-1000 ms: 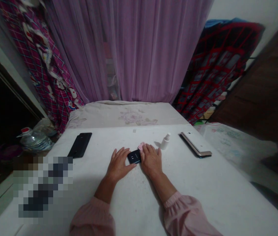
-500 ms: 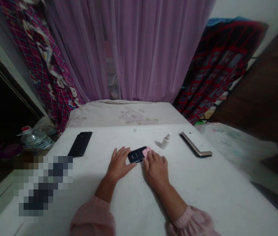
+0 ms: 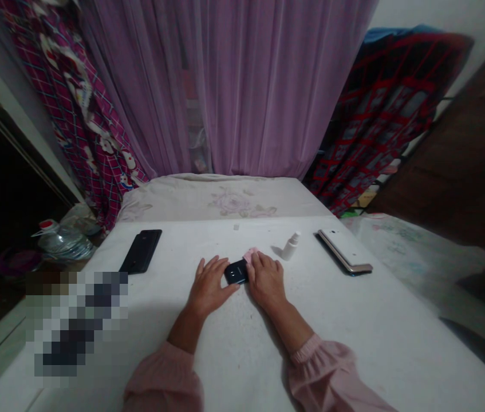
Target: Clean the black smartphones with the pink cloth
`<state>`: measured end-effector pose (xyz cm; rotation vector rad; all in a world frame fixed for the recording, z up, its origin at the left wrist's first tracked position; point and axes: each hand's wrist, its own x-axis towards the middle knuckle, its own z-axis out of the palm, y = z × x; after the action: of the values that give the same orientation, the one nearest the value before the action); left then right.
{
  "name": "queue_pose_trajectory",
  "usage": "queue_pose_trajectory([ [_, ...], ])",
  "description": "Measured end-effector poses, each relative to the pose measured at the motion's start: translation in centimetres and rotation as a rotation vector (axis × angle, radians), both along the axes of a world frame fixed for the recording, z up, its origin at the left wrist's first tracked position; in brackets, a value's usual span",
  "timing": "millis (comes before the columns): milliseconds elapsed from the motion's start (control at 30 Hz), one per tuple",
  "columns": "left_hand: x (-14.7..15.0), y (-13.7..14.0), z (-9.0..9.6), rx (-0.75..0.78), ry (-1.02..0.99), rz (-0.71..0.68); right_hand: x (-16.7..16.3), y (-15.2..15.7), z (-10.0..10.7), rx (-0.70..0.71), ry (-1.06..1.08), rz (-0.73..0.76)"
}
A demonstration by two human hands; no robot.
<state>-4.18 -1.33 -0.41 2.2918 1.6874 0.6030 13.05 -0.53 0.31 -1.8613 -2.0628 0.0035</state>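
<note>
So, the purple curtain [image 3: 263, 86] fills the back, and before it spreads the white table [image 3: 332, 326]. Centre stage, the left hand [image 3: 210, 288] has its thumb spread from its fingers, clasping the left end of a dark phone [image 3: 236, 272] that lies on the tabletop between both hands. Over on its other end, the right hand [image 3: 268, 281] keeps its fingers close together, closed on a pink cloth [image 3: 249, 253], though they hide much of it. Out right, stacked phones [image 3: 343, 249]; out left, black phones [image 3: 142, 252]. Smaller again, a white bottle [image 3: 291, 248] stands upright just beyond the right hand.
</note>
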Motion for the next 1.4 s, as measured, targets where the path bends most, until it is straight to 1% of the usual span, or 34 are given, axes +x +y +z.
queue_pose_trajectory([
  [233, 0.1, 0.0, 0.0, -0.002, -0.006, 0.006, 1.4, -3.4, -0.4, -0.010, -0.044, 0.038],
  [333, 0.0, 0.0, 0.1, -0.017, -0.003, -0.007, 1.6, -4.0, -0.6, 0.002, -0.056, 0.021],
  [433, 0.0, 0.0, 0.2, -0.035, 0.003, -0.017, 1.3, -3.4, -0.6, 0.002, -0.038, 0.029],
  [633, 0.0, 0.0, 0.5, -0.056, 0.017, -0.015, 0.3, -0.3, -0.6, -0.002, -0.017, 0.033],
  [733, 0.1, 0.0, 0.5, -0.053, 0.012, -0.006, 0.4, 0.2, -0.5, -0.024, -0.014, 0.067],
  [833, 0.1, 0.0, 0.5, -0.045, 0.006, 0.003, 1.2, -0.8, -0.7, -0.025, -0.010, 0.080],
  [933, 0.1, 0.0, 0.4, -0.035, 0.001, 0.003, 2.1, -2.7, -0.8, -0.012, -0.021, 0.096],
  [1067, 0.0, 0.0, 0.2, -0.032, -0.003, -0.004, 2.6, -4.4, -0.8, 0.013, -0.032, 0.079],
  [1167, 0.0, 0.1, 0.2, -0.038, -0.001, -0.010, 2.5, -3.9, -0.6, -0.016, -0.037, 0.096],
  [1267, -0.1, 0.1, 0.2, -0.041, -0.003, -0.019, 2.0, -2.2, -0.2, -0.047, -0.030, 0.124],
  [1400, -0.2, 0.1, 0.1, -0.042, -0.011, -0.029, 1.3, -0.2, 0.4, -0.068, 0.018, 0.122],
])
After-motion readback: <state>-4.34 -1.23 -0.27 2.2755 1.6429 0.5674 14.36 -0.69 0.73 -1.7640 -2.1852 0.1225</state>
